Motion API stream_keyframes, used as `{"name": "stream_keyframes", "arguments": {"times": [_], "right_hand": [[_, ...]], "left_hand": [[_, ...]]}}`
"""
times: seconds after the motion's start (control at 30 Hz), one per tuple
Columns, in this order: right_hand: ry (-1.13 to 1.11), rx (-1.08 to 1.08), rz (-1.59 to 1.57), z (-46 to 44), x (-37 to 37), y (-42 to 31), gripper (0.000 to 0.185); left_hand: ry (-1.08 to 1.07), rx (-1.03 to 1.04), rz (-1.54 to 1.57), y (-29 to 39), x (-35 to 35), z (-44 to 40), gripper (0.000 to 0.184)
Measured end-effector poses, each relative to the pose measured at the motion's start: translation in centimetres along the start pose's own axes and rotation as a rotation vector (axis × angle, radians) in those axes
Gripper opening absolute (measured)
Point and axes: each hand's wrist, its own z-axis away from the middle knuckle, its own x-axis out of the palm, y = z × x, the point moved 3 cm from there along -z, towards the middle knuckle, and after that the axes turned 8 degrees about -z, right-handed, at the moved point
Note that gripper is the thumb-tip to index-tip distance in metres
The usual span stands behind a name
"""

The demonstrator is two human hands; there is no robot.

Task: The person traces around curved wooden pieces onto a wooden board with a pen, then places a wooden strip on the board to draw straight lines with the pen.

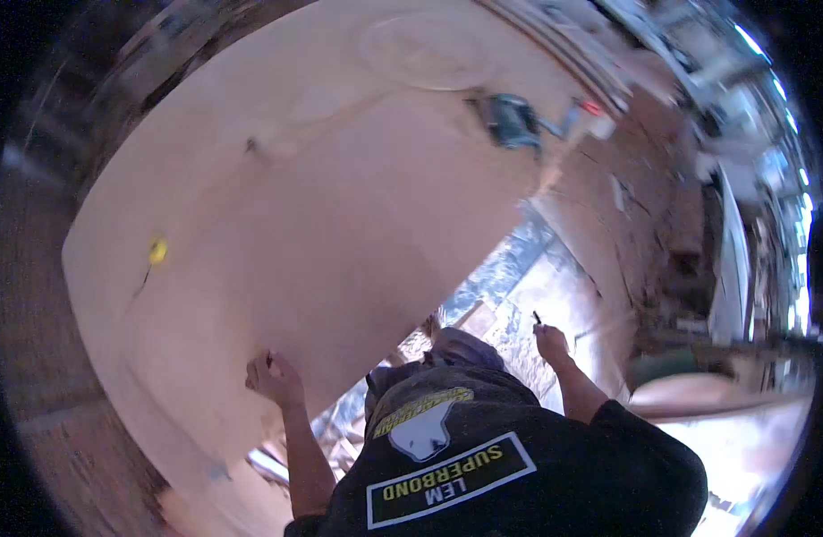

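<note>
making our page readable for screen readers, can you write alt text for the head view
A person in a black shirt stands at a wide wooden surface, right hand gripping a small dark object, left hand at or just above the surface. Farther off lie a blurred green tool and a small yellow object.

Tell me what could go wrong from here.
The tool sits near the edge of the board, so a bump might knock it down. The small dark item in the right hand might slip and drop, since that hand is out past the board.
</note>
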Motion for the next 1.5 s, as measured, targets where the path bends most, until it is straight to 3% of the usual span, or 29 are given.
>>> {"name": "stream_keyframes", "arguments": {"times": [0.07,0.13,0.27,0.3,0.4,0.43,0.53,0.63,0.73,0.87,0.93,0.97,1.0,1.07,1.13,1.2,1.27,1.3,1.33,1.43,1.5], "right_hand": [[-0.103,0.012,0.180,3.8,6.3,9.8,0.040],[-0.282,-0.001,0.337,8.3,8.0,12.0,0.036],[-0.311,0.087,0.347,14.3,11.0,14.0,0.035],[-0.454,0.052,0.372,14.4,12.2,14.4,0.038],[-0.363,0.071,0.292,15.1,12.7,14.5,0.039],[-0.213,0.265,0.132,15.2,10.8,13.0,0.039],[-0.143,0.325,-0.165,13.5,9.8,14.8,0.042],[-0.096,0.339,-0.215,11.2,8.2,18.1,0.043],[-0.069,0.338,-0.222,8.9,6.2,23.2,0.044],[-0.158,0.274,-0.143,5.6,4.2,32.5,0.046],[-0.069,0.331,-0.223,3.9,0.4,34.7,0.042],[-0.027,0.365,-0.213,2.8,-1.2,35.6,0.040],[0.008,0.397,-0.201,2.1,-2.5,36.9,0.038],[0.036,0.468,-0.328,0.3,-4.1,39.2,0.035],[0.082,0.433,-0.267,-1.9,-2.8,42.4,0.036],[-0.098,0.265,0.014,-3.7,-0.1,45.5,0.040],[-0.015,0.513,-0.151,-2.8,-2.5,44.2,0.046],[-0.226,0.539,-0.116,-2.4,-4.5,43.0,0.046],[-0.223,0.547,-0.123,-3.3,-4.4,43.6,0.045],[-0.207,0.514,-0.143,-7.3,-4.1,45.3,0.042],[-0.181,0.529,-0.169,-10.6,-5.3,46.8,0.040]], "left_hand": [[-0.056,0.072,0.059,2.7,0.7,0.0,0.011],[-0.102,0.131,0.072,5.1,1.9,0.7,0.013],[-0.159,0.368,0.232,11.0,2.0,2.2,0.011],[-0.166,0.420,0.261,12.8,1.8,2.6,0.010],[-0.122,0.599,0.299,17.2,2.4,3.9,0.008],[-0.097,0.660,0.299,18.7,2.6,4.3,0.008],[-0.212,0.715,0.360,23.6,2.4,5.6,0.006],[-0.120,0.757,0.476,29.0,2.4,7.5,0.006],[-0.251,0.722,0.552,32.7,4.3,10.8,0.006],[-0.608,0.441,0.482,36.1,6.0,17.1,0.018],[-0.722,0.253,0.444,35.6,9.5,22.3,0.027],[-0.918,0.306,0.356,33.5,13.0,24.5,0.038],[-1.218,0.186,0.230,30.6,17.1,27.3,0.047],[-1.717,-0.076,-0.069,33.2,13.8,28.5,0.075],[-1.948,-0.345,-0.071,36.7,14.3,30.1,0.084],[-2.153,-0.646,-0.039,38.6,15.1,31.0,0.093],[-2.351,-0.936,0.026,41.1,16.7,30.7,0.103],[-2.357,-1.006,0.098,43.8,18.4,30.7,0.108],[-2.367,-1.067,0.169,47.5,20.1,30.8,0.115],[-2.436,-0.743,0.212,59.3,22.2,28.4,0.105],[-2.197,-0.658,0.183,66.0,23.9,26.2,0.095]]}}
